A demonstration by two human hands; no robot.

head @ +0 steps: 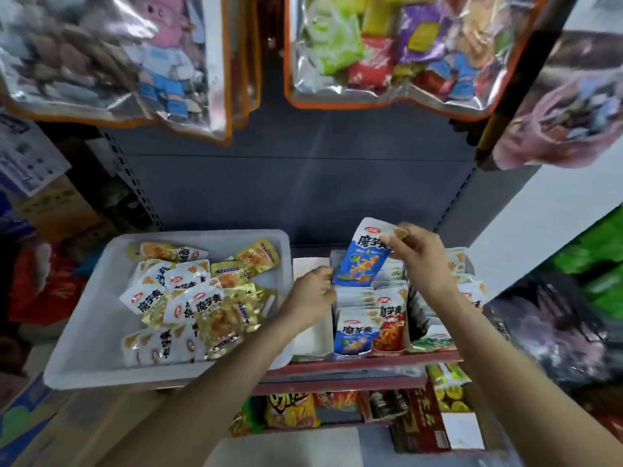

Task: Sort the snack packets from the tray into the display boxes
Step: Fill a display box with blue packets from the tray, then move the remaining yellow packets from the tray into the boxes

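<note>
Fingers [399,234] of the right hand [419,261] pinch the blue packet [362,261] upright; best slid straight behind its blue row [352,335], the left hand [312,293] parting packets, grip unclear.

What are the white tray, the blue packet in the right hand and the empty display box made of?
Large white tray: probably moulded plastic, matt, with a thick rounded rim. Blue snack packet pinched by the right hand: glossy printed film, apparently plastic; it catches highlights. Empty white display box: looks like thin folded card, with flat walls and sharp edges.
</note>
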